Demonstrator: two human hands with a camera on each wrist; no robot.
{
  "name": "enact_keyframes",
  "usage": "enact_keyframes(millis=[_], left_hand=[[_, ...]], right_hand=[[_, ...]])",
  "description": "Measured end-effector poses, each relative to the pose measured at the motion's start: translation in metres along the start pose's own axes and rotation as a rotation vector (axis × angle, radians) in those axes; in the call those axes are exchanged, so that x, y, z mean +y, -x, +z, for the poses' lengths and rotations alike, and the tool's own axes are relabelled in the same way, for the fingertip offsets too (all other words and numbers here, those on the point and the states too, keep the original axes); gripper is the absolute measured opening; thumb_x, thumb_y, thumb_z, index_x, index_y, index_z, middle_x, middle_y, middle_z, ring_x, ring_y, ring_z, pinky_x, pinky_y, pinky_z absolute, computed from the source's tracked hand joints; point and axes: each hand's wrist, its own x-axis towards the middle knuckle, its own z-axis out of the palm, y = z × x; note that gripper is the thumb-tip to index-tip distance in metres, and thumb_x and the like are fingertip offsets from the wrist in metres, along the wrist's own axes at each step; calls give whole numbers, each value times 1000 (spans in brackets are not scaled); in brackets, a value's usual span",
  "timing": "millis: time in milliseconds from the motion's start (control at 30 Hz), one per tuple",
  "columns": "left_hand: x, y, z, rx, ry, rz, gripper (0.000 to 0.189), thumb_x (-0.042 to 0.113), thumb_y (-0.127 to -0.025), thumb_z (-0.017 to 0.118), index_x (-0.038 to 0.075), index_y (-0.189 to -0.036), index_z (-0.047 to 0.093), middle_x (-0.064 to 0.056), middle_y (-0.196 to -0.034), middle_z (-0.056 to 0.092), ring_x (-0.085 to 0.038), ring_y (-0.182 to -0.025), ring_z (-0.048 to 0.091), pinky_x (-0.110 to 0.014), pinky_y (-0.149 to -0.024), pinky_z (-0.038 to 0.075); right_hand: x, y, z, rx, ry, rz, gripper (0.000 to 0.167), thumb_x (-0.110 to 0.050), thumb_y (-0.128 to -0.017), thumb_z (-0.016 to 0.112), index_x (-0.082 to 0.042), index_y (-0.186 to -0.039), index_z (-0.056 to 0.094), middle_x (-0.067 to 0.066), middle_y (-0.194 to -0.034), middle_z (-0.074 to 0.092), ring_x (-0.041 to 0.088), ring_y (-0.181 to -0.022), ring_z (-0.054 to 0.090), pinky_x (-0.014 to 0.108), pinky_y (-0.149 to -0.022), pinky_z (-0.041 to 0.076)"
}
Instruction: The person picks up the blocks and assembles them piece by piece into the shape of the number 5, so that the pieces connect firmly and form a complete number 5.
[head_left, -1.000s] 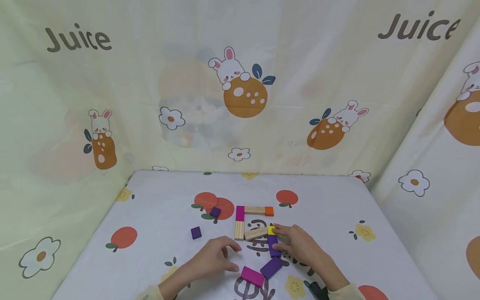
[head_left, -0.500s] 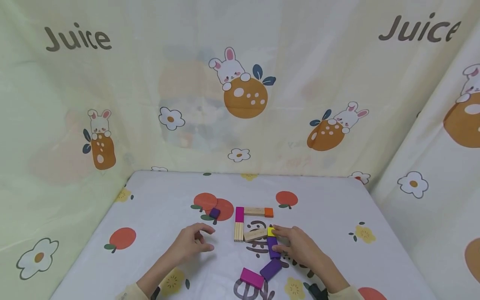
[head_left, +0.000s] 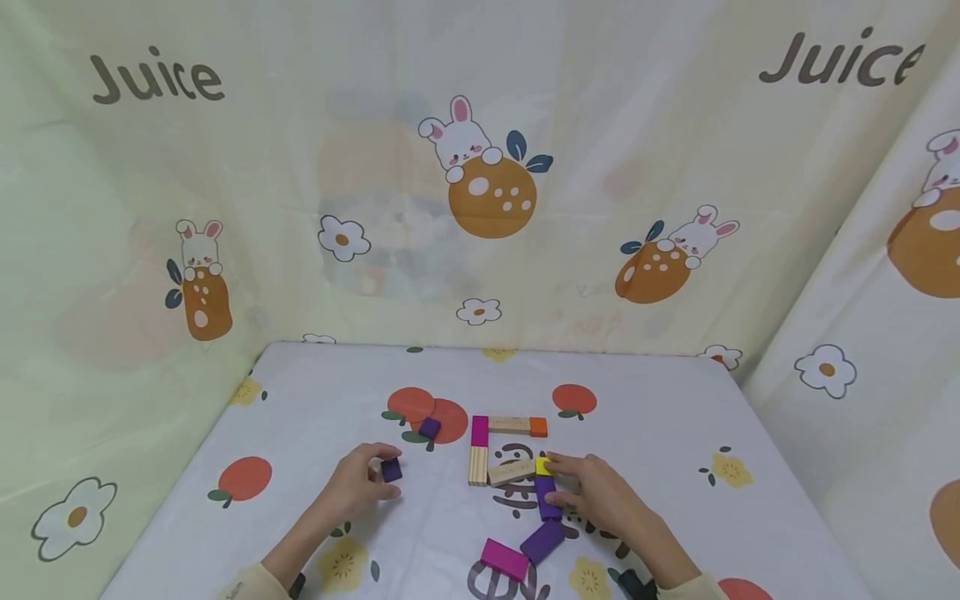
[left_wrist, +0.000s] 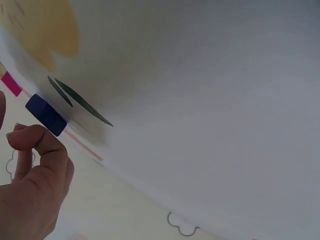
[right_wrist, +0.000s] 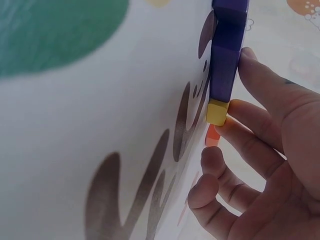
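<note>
My left hand (head_left: 352,483) is beside a dark purple cube (head_left: 392,469), thumb and forefinger spread on either side of it. In the left wrist view a gap separates thumb and forefinger, and the cube (left_wrist: 46,115) sits just beyond them. My right hand (head_left: 600,496) touches a yellow cube (head_left: 543,467) with its fingertips, its thumb against the side of a purple block (head_left: 547,498). These two blocks stand end to end, as the right wrist view also shows. A plain wooden block (head_left: 512,473) lies slanted against the yellow cube.
Another dark cube (head_left: 430,428) lies farther back. Behind the hands, a magenta block (head_left: 480,431), striped wooden block (head_left: 478,466), wooden block (head_left: 509,426) and orange cube (head_left: 538,427) form a corner. Nearer lie a purple block (head_left: 542,542) and a magenta block (head_left: 505,559).
My left hand has moved left from beside the row of blocks to the dark purple cube, which it hid half a second ago. My right hand has stayed at the yellow cube.
</note>
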Motion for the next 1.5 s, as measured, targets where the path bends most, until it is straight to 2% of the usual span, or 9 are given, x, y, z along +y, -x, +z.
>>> enact_keyframes(millis=[100, 233, 467, 600, 833, 1067, 1267, 1500], left_hand=[[-3, -1, 0, 15, -12, 5, 53, 3, -81, 89, 11, -129, 71, -11, -130, 68, -18, -87, 55, -26, -68, 46], [-7, -3, 0, 33, -28, 2, 52, 2, -79, 88, 9, -127, 71, -12, -128, 68, -19, -89, 55, -27, -70, 46], [-12, -4, -1, 47, -75, -55, 45, 4, -82, 87, 6, -124, 73, -14, -124, 68, -22, -95, 59, -35, -80, 53], [-14, -5, 0, 65, -97, -72, 43, 6, -83, 87, 5, -123, 73, -15, -123, 68, -22, -96, 59, -38, -84, 53], [-18, -7, 3, 80, -107, -65, 37, 9, -86, 85, 5, -122, 74, -13, -119, 69, -20, -94, 57, -32, -78, 49], [-15, -6, 2, 74, -107, -61, 37, 8, -88, 82, 3, -124, 73, -11, -115, 73, -18, -88, 58, -29, -72, 46], [-12, -6, 2, 63, -77, -46, 37, 7, -88, 82, 2, -124, 74, -9, -111, 76, -17, -84, 59, -28, -69, 47], [-7, -6, 5, 41, -54, -40, 37, 7, -89, 82, 3, -125, 73, -10, -114, 76, -16, -83, 61, -27, -67, 50]], right_hand=[[0, 1, 1, 1, -7, 2, 51, -40, -87, 85, -26, -135, 74, -9, -151, 65, 20, -118, 66, 44, -99, 56], [-1, 1, 0, -2, -10, 10, 51, -40, -87, 85, -28, -135, 74, -10, -151, 65, 13, -107, 62, 37, -88, 51], [-1, 1, -1, -4, -8, 14, 52, -40, -87, 85, -27, -135, 74, -10, -151, 65, 15, -111, 63, 39, -92, 54], [0, 1, 0, -1, -8, 12, 51, -40, -86, 86, -27, -135, 74, -10, -150, 65, 15, -110, 63, 39, -93, 54], [1, 1, 1, 9, -3, 5, 51, -40, -86, 86, -27, -134, 75, -11, -149, 66, 11, -102, 59, 35, -85, 50], [1, 1, 2, 9, -2, 14, 52, -41, -86, 85, -28, -135, 74, -11, -149, 66, 11, -104, 61, 35, -87, 51], [1, 1, 2, 8, -11, 15, 53, -41, -86, 85, -28, -135, 74, -10, -149, 66, 10, -99, 58, 33, -83, 48], [1, 1, 1, 10, -5, 10, 52, -41, -86, 86, -29, -135, 74, -11, -149, 66, 9, -101, 59, 33, -84, 49]])
